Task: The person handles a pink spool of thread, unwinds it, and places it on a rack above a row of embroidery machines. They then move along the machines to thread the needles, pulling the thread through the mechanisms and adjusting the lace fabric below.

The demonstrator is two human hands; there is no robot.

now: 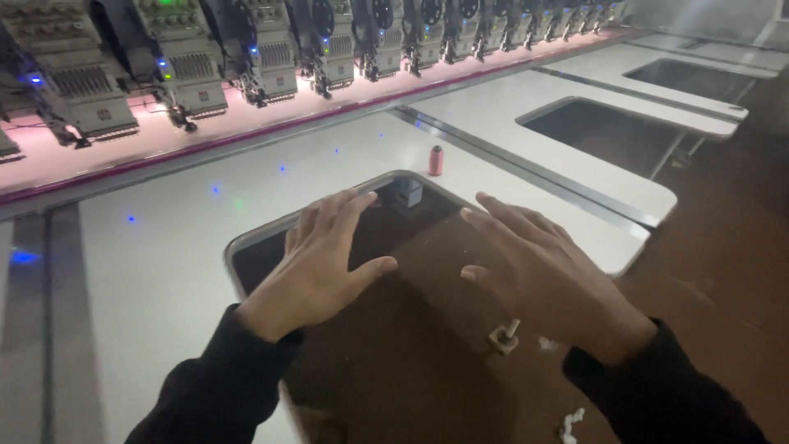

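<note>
Both hands flat and spread, holding nothing — the left hand (325, 263) and right hand (546, 279) hover over the dark cutout (427, 247) in the white table (164, 247). Straight ahead, past the fingertips, a small pink thread spool (436, 160) stands upright — roughly between them, near neither.

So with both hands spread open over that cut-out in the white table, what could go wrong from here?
1. The left hand and right hand hover empty over the open cut-out; leaning forward could mean slipping against its metal rim.
2. The red thread spool stands upright just beyond the cut-out; a forward reach might knock it over or into the opening.
3. The embroidery heads are lit; reaching toward them could be hazardous.
</note>
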